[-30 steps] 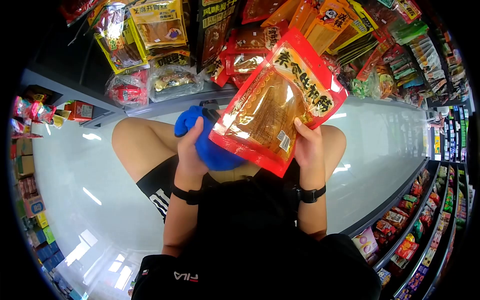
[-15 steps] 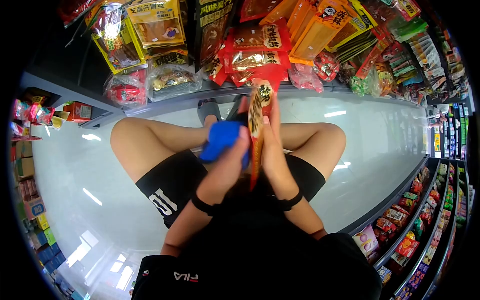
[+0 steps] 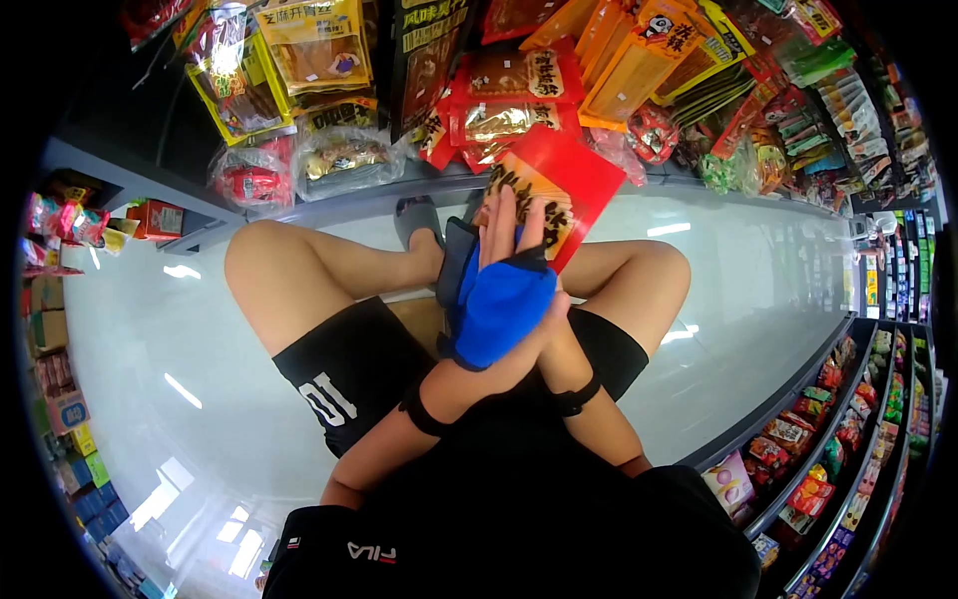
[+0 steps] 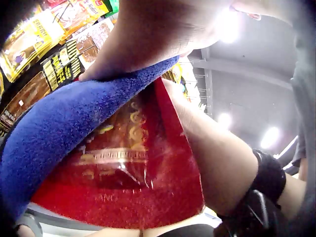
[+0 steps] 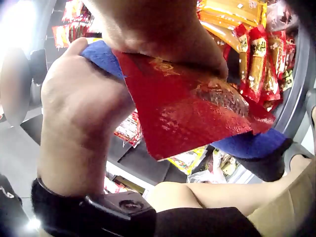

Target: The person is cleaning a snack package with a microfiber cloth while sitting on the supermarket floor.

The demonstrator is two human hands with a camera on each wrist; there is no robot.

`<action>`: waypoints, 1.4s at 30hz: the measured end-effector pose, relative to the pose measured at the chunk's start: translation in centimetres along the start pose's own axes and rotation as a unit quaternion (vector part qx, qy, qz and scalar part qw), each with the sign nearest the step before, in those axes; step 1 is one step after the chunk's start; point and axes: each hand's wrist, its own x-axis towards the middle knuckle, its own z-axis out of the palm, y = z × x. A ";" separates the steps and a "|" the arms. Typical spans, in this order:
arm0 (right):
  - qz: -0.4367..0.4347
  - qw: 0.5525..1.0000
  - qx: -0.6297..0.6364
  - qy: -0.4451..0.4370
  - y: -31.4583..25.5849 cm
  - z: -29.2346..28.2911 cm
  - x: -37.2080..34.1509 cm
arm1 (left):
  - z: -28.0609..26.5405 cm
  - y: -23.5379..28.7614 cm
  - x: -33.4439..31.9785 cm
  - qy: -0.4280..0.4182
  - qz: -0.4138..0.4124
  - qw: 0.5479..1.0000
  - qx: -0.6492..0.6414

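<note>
A red packet (image 3: 589,190) with a clear window and dark lettering tilts up between the hands. The left hand (image 3: 509,230) lays its fingers nearly straight against the packet's face. A blue cloth (image 3: 509,311) with dark edges covers much of that hand, and in the left wrist view the cloth (image 4: 69,123) is between the hand (image 4: 153,39) and the packet (image 4: 128,163). The right hand (image 3: 554,317) holds the packet from behind, its fingers mostly hidden. In the right wrist view the packet (image 5: 182,108) hangs beneath the right hand (image 5: 158,29).
A shelf (image 3: 399,188) full of bagged snacks runs across the front. Another rack (image 3: 818,449) with packets stands at the right, and boxes (image 3: 90,489) line the far left. Crossed legs (image 3: 299,285) lie on the pale floor below the hands.
The packet has turned from edge-on to face-on and tilted right. The left hand has moved right and up over it with the blue cloth, crossing in front of the right hand.
</note>
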 end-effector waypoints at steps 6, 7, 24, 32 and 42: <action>-0.039 0.981 0.159 0.100 -7.0 7.3 0.9 | -1.1 -0.5 1.5 0.029 0.060 0.996 0.061; -0.025 0.978 0.203 0.037 -6.4 6.2 1.1 | -1.4 -0.9 2.0 0.049 0.078 0.993 0.071; 0.086 0.977 0.160 0.108 -1.9 -2.0 -4.4 | 0.2 -0.2 -2.0 -0.123 0.087 0.983 0.108; -0.058 0.932 -0.349 0.075 -4.1 0.9 -2.3 | -0.8 2.2 -0.4 0.071 -0.069 0.990 -0.101; 0.046 0.986 -0.099 0.125 -3.0 -2.5 -6.6 | 0.5 1.0 -1.2 -0.046 -0.010 0.998 0.049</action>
